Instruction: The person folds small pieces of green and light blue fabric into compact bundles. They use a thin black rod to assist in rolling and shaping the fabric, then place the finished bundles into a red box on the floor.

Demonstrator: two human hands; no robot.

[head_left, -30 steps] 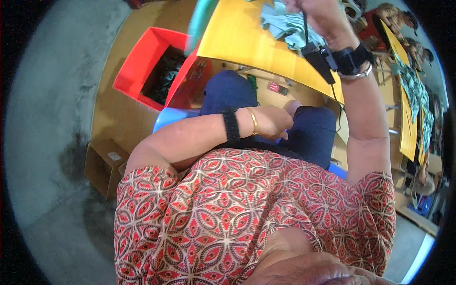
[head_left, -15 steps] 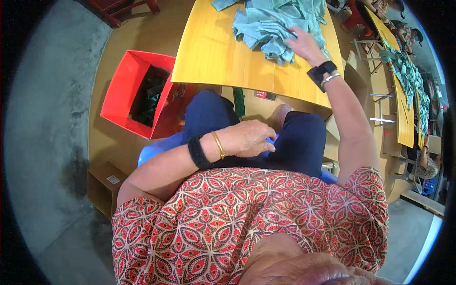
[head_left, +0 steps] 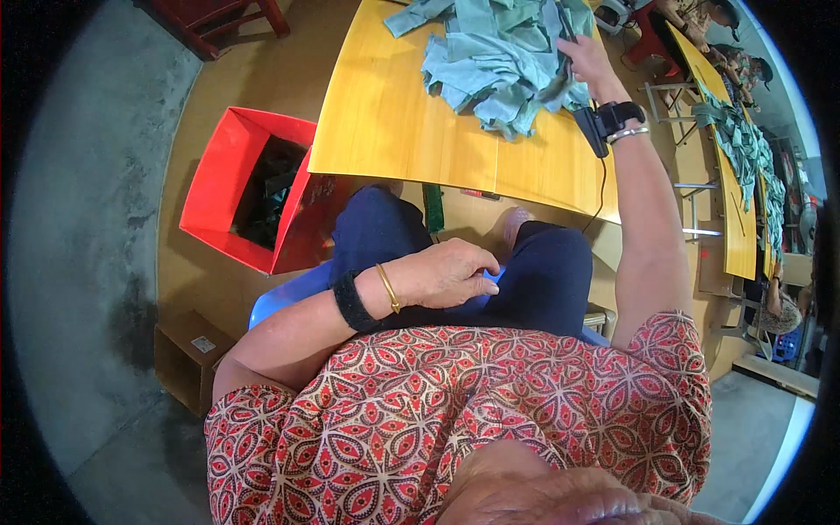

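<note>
A loose heap of blue-green cloth pieces (head_left: 490,66) lies on the far part of the yellow table (head_left: 394,131). My right hand (head_left: 588,66) reaches to the right side of this heap, fingers closed round a thin dark tool (head_left: 566,24); its kind is too small to tell. A darker fold of cloth hangs just beside those fingers. On that wrist sit a black strapped device with a cable and a bracelet. My left hand (head_left: 442,273) rests above my lap, holding nothing, its fingers loosely bent and the thumb apart from them.
A red open box (head_left: 214,206) with dark scraps inside stands left of the table. A cardboard box (head_left: 179,354) is on the floor at the lower left. On the right, other people sit along another yellow table (head_left: 739,232) with more blue-green cloth.
My right hand has moved right and slightly farther away with the dark tool, to the heap's right side. My left hand stays over my lap, shifted slightly left and lower in view.
</note>
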